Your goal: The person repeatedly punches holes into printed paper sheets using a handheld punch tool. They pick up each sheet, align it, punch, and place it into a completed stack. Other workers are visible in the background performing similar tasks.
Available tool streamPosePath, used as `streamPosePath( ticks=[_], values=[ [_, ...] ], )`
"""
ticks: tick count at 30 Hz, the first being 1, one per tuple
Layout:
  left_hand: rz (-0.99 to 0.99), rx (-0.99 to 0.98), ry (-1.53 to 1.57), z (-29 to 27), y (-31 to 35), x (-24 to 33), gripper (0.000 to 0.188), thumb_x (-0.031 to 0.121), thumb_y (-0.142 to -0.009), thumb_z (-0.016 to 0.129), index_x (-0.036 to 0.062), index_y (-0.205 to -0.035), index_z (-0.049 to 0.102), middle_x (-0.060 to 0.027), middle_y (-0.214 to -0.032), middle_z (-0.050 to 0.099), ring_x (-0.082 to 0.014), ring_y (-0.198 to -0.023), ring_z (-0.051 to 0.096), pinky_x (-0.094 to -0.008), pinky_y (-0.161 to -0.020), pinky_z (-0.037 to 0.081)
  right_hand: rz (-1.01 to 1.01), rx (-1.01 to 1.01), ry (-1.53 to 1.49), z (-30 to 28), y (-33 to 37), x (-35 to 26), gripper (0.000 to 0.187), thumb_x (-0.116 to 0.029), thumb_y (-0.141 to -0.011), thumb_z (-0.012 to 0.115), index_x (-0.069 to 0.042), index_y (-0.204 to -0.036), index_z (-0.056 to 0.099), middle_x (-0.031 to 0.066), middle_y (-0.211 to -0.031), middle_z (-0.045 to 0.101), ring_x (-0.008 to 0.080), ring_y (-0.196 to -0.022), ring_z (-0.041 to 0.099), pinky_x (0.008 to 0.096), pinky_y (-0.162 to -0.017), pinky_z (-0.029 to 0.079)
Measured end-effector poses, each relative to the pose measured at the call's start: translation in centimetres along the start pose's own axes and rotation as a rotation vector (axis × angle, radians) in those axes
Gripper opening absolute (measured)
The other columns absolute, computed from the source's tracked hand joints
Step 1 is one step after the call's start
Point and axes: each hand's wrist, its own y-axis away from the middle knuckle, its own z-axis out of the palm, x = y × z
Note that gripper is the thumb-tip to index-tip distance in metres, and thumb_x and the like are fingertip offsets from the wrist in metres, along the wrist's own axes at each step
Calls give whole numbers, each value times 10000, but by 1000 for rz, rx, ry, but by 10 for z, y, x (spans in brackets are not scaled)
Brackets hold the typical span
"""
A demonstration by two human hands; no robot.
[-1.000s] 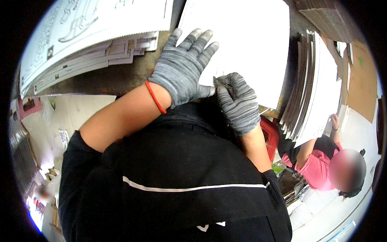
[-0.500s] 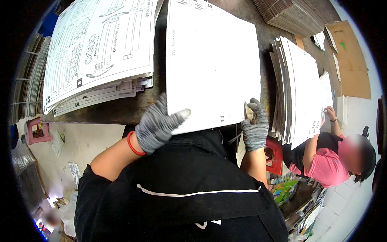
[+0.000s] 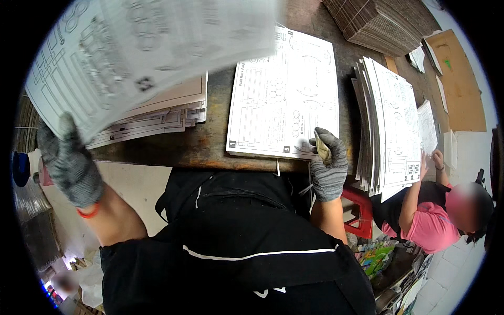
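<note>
My left hand (image 3: 76, 163), in a grey knit glove with a red band at the wrist, pinches the lower left corner of a large printed sheet (image 3: 157, 44). The sheet is raised, tilted and blurred over the left paper stack (image 3: 163, 109), hiding much of it. In front of me lies the middle stack of printed sheets (image 3: 281, 100), showing line drawings of hardware. At its lower right corner is my gloved right hand (image 3: 331, 168), fingers curled in around a small yellowish patch (image 3: 323, 149) that I cannot make out.
A tall stack of printed sheets (image 3: 391, 126) stands at the table's right. Beyond it, a co-worker in a pink top (image 3: 428, 223) handles paper. Bundled cardboard (image 3: 380, 26) sits at the far right. A red stool (image 3: 359, 212) is below the table edge (image 3: 210, 160).
My left hand has carried a sheet up and left from the middle stack to above the left stack. A printed face now shows on the middle stack. My right hand stays near its corner.
</note>
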Motion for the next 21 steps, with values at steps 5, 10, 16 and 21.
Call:
streamPosePath(
  ticks=[5, 10, 16, 21],
  values=[
    [-345, -117, -321, -53, -33, -28, 477, 237, -916, 677, -24, -1298, 561, -105, -1159, 649, -154, -1029, 599, -274, -913, 462, 178, -59, 25, 7, -4, 12, 491, 192, -769, 422, 6, -1217, 498, 134, -1144, 601, 200, -1049, 635, 287, -895, 530],
    [-311, -84, -573, -62, -37, -74, 411, 149, -889, 724, -8, -1251, 609, -114, -1082, 681, -138, -954, 611, -261, -868, 479, 195, -19, 2, 11, -6, 21, 480, 187, -804, 443, 3, -1247, 473, 143, -1096, 608, 176, -972, 630, 265, -825, 535],
    [-213, -71, -320, -51, -31, -66, 519, 126, -817, 792, 10, -1271, 568, -67, -944, 681, -99, -839, 618, -237, -750, 494, 220, -23, 243, 16, -13, 7, 330, 36, -855, 594, -15, -1177, 542, 100, -1051, 613, 190, -980, 620, 307, -864, 526],
    [-310, -124, -301, -33, -33, -47, 593, 153, -791, 817, -17, -1284, 535, -102, -1006, 674, -146, -888, 623, -260, -787, 505, 76, -11, 357, 7, -7, 24, 395, 41, -821, 588, -17, -1209, 545, 91, -1086, 621, 187, -1001, 611, 312, -912, 503]
  ],
)
